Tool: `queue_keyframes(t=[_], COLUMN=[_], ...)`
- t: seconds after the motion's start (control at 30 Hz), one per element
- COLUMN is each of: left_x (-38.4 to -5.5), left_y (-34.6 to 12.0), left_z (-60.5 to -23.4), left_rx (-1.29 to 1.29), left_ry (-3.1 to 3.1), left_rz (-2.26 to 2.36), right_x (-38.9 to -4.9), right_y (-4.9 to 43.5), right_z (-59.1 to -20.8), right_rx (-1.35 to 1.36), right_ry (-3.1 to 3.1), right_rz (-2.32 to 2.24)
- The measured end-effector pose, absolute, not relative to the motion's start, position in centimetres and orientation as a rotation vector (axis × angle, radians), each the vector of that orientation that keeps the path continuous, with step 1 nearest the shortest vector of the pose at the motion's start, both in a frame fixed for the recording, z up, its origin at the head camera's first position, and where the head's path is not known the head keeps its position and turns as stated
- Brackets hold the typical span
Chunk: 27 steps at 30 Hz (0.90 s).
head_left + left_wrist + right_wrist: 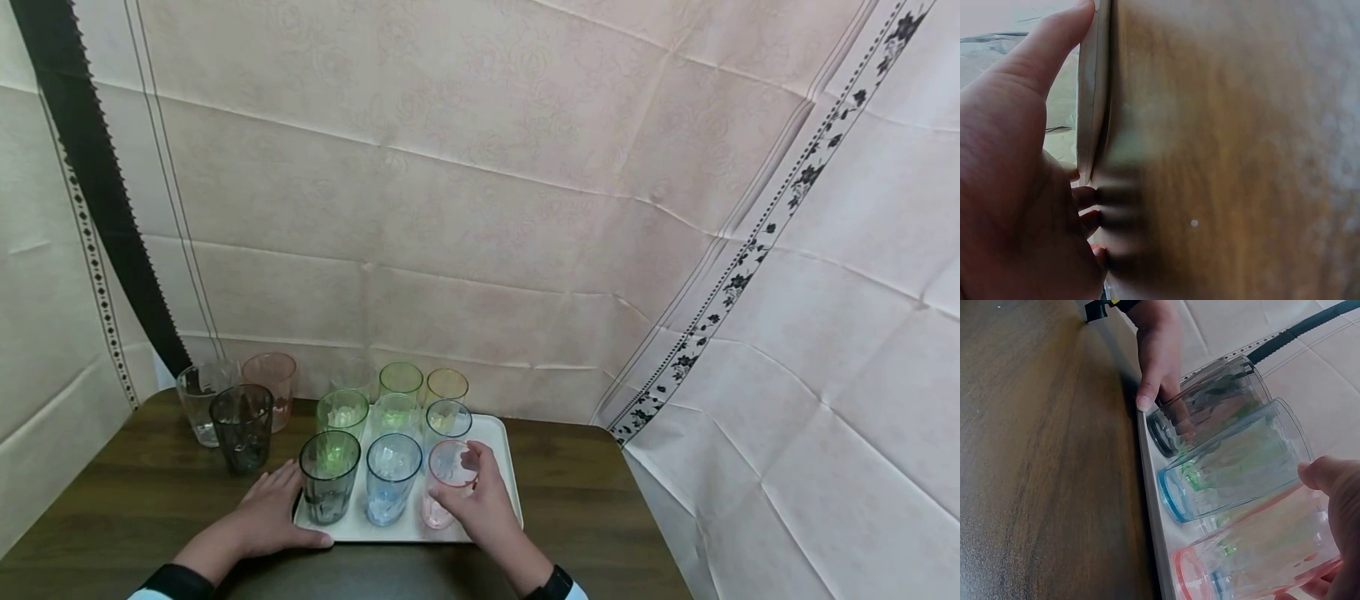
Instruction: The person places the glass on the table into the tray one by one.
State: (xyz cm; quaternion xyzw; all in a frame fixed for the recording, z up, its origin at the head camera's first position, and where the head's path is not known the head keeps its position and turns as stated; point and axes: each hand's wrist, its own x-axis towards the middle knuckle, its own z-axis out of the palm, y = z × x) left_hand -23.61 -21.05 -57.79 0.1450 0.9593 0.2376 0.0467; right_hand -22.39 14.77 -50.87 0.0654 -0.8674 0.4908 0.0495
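Observation:
My right hand (pixel 487 508) grips a clear pink-tinted glass (pixel 437 507) near its rim, at the front right of a white tray (pixel 491 437). In the right wrist view, the pink glass (pixel 1247 565) has its base at the tray, and the thumb is close to the blue glass's rim. The blue-tinted glass (pixel 393 483) and a grey glass (pixel 328 492) stand beside it in the front row. At the tray's front left corner rests my left hand (pixel 262 517), thumb along the front edge and fingers extended by the left side.
Behind the front row stand several more glasses, among them a green one (pixel 342 410) and a yellow one (pixel 447 385). Left of the tray, on the wooden table (pixel 577 500), are a dark glass (pixel 242 429), a clear one (pixel 202 408) and a pinkish one (pixel 272 387). Patterned cloth (pixel 450 208) hangs behind.

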Motion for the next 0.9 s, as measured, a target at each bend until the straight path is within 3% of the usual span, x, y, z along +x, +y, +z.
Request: queue_keyframes(t=[0.6,0.9], left_x=[-23.2,-22.9], left_y=[-22.5,-26.9], left_z=[-56.9,-54.6], left_rx=[0.505,0.253], left_ry=[2.785,2.871], left_rz=[1.002,1.016], right_x=[-20.9,-20.1], right_y=[17.6,22.1], right_z=[-51.8,-53.3], right_rx=[0.25,0.248], right_ry=[-2.651,-2.731], right_rz=[1.278,0.998])
